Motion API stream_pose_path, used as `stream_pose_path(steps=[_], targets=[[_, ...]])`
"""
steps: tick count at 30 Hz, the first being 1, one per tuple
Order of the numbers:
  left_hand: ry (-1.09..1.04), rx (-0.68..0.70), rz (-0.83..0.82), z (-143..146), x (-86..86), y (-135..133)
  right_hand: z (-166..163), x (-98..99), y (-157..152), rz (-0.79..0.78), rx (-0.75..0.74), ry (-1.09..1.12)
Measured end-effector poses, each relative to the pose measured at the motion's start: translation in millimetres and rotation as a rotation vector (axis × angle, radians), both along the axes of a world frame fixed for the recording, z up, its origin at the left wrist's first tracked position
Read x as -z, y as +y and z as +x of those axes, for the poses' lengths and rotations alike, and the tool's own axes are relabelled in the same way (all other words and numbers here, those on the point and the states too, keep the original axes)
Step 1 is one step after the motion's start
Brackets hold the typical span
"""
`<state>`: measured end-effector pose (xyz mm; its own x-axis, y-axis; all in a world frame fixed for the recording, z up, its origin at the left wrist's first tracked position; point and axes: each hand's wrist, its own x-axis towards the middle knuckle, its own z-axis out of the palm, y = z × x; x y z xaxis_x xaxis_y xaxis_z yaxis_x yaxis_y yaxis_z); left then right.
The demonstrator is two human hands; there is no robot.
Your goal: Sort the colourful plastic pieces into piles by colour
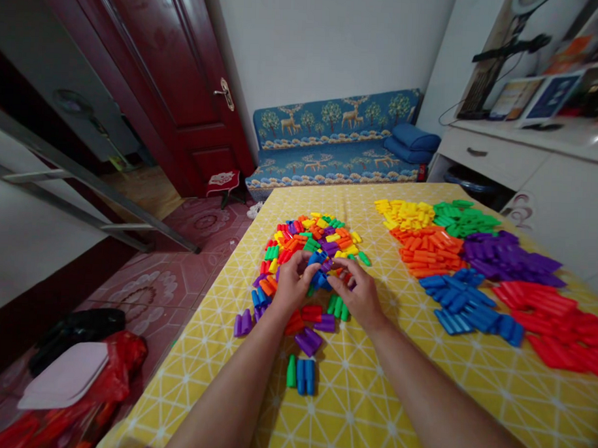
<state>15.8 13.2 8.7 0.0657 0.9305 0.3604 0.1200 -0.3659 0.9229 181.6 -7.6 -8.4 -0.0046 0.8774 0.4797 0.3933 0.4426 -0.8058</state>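
Observation:
Over a mixed heap of colourful plastic tube-shaped building pieces (305, 244), both my hands meet at some blue pieces (320, 278). My left hand (294, 281) is closed, its thumb and fingers pinching the blue pieces from the left. From the right, the thumb and fingertips of my right hand (358, 293) close on the same blue pieces; part of the grip is hidden. Nearer me lie a purple piece (308, 341), a green piece (291, 371) and a blue joined piece (305, 377). Green pieces (338, 308) rest beside my right hand.
Piles sorted by colour lie on the right: yellow (404, 214), green (463, 220), orange (428, 249), purple (511, 257), blue (465, 305) and red (563, 325). A yellow patterned cloth (371, 396) covers the table. Beyond stands a blue sofa (326, 150); a metal ladder (94, 187) leans left.

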Motion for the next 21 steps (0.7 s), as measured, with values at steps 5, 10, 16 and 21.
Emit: stream_pose_path(steps=[5,10,16,21], targets=[[-0.107,0.072,-0.018,7.5,-0.1,-4.3,-1.0,3.9,1.8,0.105,-0.017,-0.117],[-0.07,0.101,-0.011,11.9,-5.5,-10.2,-1.7,5.1,2.2,0.13,-0.007,-0.114],[0.069,-0.015,-0.008,11.2,-4.7,-12.1,-1.2,3.7,0.6,0.164,0.046,-0.202],[-0.294,-0.181,-0.045,1.7,-5.4,-0.9,-1.4,0.2,-2.9,0.154,0.038,-0.26]])
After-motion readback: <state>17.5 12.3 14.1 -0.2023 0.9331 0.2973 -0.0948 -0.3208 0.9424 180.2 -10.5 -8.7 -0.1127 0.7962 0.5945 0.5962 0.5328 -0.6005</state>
